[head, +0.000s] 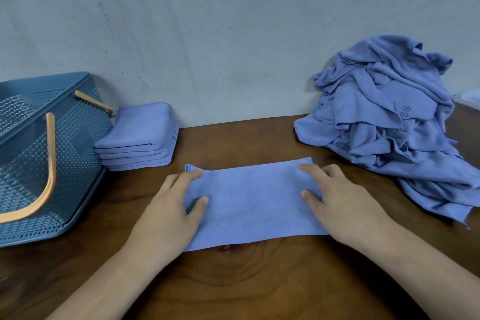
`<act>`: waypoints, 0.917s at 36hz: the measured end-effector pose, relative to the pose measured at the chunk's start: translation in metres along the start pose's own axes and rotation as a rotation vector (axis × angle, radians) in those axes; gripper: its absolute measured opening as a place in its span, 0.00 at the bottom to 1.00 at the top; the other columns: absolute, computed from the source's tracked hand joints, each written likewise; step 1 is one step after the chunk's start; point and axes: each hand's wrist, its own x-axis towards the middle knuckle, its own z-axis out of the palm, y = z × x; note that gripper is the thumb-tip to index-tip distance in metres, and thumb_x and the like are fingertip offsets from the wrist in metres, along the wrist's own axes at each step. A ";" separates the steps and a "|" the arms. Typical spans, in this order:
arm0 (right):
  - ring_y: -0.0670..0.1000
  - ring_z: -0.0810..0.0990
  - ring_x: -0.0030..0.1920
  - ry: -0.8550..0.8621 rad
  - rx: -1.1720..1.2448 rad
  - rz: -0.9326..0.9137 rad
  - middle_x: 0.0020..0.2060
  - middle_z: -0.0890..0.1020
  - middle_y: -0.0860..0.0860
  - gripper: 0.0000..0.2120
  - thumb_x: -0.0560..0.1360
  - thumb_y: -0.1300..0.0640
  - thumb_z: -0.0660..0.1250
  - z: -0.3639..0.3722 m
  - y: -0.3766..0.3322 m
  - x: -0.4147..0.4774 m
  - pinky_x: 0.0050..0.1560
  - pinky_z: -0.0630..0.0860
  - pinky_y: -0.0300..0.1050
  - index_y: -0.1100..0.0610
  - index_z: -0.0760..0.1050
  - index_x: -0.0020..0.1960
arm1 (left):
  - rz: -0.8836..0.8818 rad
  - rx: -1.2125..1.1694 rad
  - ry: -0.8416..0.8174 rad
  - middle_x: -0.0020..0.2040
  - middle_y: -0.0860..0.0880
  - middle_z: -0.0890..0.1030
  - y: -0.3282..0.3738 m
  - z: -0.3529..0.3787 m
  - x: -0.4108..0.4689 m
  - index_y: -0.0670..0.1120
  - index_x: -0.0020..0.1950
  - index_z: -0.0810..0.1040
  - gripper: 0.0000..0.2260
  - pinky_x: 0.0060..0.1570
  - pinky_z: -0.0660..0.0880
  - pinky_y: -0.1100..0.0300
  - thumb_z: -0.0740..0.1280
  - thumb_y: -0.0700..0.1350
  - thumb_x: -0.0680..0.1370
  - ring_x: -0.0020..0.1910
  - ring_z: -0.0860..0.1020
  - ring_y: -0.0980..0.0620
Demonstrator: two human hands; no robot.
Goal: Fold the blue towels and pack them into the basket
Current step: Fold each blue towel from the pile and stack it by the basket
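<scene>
Brown worktop (259, 280) under everything. Teal basket (75, 163) far left. Loose pile of blue towels (389, 122) far right. Towel strip (254, 202) flat at centre before me. Folded stack (140, 138) touching basket's side. My left hand (168, 210), right hand (345, 205) lie flat, fingers straight, pressing strip's ends.

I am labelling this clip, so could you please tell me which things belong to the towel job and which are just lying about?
Belongs to the job: flat towel under the left hand and right hand; folded stack; unfolded heap; basket.
Just there: wooden table; wall; pale object at the right edge, too cropped to identify.
</scene>
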 end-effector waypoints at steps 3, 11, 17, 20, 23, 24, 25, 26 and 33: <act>0.52 0.81 0.44 -0.016 -0.081 0.001 0.67 0.67 0.44 0.24 0.85 0.38 0.55 -0.003 0.003 0.002 0.47 0.81 0.49 0.34 0.56 0.79 | 0.039 0.102 -0.034 0.72 0.66 0.68 -0.003 -0.001 0.002 0.61 0.77 0.71 0.23 0.58 0.69 0.64 0.67 0.60 0.82 0.64 0.74 0.62; 0.51 0.80 0.50 0.077 -0.319 -0.032 0.67 0.65 0.44 0.26 0.83 0.33 0.50 -0.009 0.002 -0.005 0.42 0.79 0.44 0.36 0.57 0.79 | 0.040 0.375 0.029 0.78 0.58 0.66 0.001 -0.001 0.001 0.57 0.79 0.68 0.27 0.54 0.77 0.57 0.61 0.65 0.82 0.69 0.74 0.54; 0.47 0.69 0.72 0.167 -0.080 -0.261 0.77 0.62 0.39 0.25 0.83 0.35 0.55 -0.006 -0.029 0.003 0.56 0.75 0.45 0.35 0.61 0.80 | 0.284 0.316 0.032 0.78 0.56 0.69 0.027 0.003 0.003 0.56 0.76 0.72 0.25 0.68 0.74 0.48 0.56 0.66 0.83 0.74 0.70 0.52; 0.44 0.53 0.82 -0.098 0.008 -0.357 0.84 0.51 0.37 0.31 0.82 0.30 0.55 0.005 -0.038 0.004 0.78 0.55 0.45 0.33 0.54 0.83 | 0.263 0.218 -0.315 0.84 0.63 0.55 0.042 0.018 0.006 0.62 0.84 0.59 0.29 0.83 0.51 0.52 0.53 0.69 0.84 0.83 0.51 0.61; 0.44 0.38 0.84 -0.184 -0.131 -0.391 0.85 0.40 0.40 0.38 0.78 0.22 0.50 0.009 -0.029 0.006 0.82 0.39 0.48 0.31 0.45 0.83 | 0.288 0.345 -0.427 0.85 0.64 0.39 0.033 0.024 0.003 0.65 0.85 0.46 0.33 0.84 0.40 0.51 0.49 0.71 0.83 0.82 0.35 0.64; 0.43 0.35 0.83 -0.201 -0.138 -0.384 0.84 0.38 0.39 0.40 0.75 0.19 0.49 0.008 -0.024 0.008 0.83 0.38 0.49 0.30 0.43 0.83 | 0.286 0.365 -0.436 0.84 0.64 0.36 0.027 0.023 0.002 0.66 0.85 0.43 0.33 0.83 0.39 0.51 0.48 0.73 0.82 0.81 0.32 0.65; 0.42 0.32 0.83 -0.217 -0.141 -0.376 0.84 0.36 0.39 0.43 0.73 0.16 0.48 0.007 -0.019 0.009 0.83 0.38 0.50 0.29 0.42 0.82 | 0.278 0.382 -0.442 0.84 0.64 0.34 0.023 0.019 0.002 0.67 0.84 0.41 0.34 0.83 0.38 0.51 0.47 0.74 0.81 0.80 0.30 0.65; 0.42 0.31 0.82 -0.229 -0.147 -0.371 0.83 0.35 0.38 0.45 0.70 0.14 0.48 0.006 -0.016 0.011 0.83 0.38 0.50 0.28 0.40 0.82 | 0.267 0.401 -0.447 0.83 0.64 0.32 0.019 0.016 0.002 0.68 0.84 0.40 0.35 0.83 0.37 0.52 0.47 0.76 0.80 0.80 0.29 0.64; 0.37 0.25 0.78 -0.312 -0.138 -0.363 0.81 0.31 0.34 0.49 0.65 0.12 0.54 -0.005 0.000 0.018 0.84 0.37 0.52 0.25 0.38 0.80 | 0.211 0.392 -0.541 0.81 0.66 0.30 0.008 0.000 0.011 0.74 0.80 0.36 0.40 0.82 0.34 0.53 0.48 0.83 0.72 0.78 0.25 0.65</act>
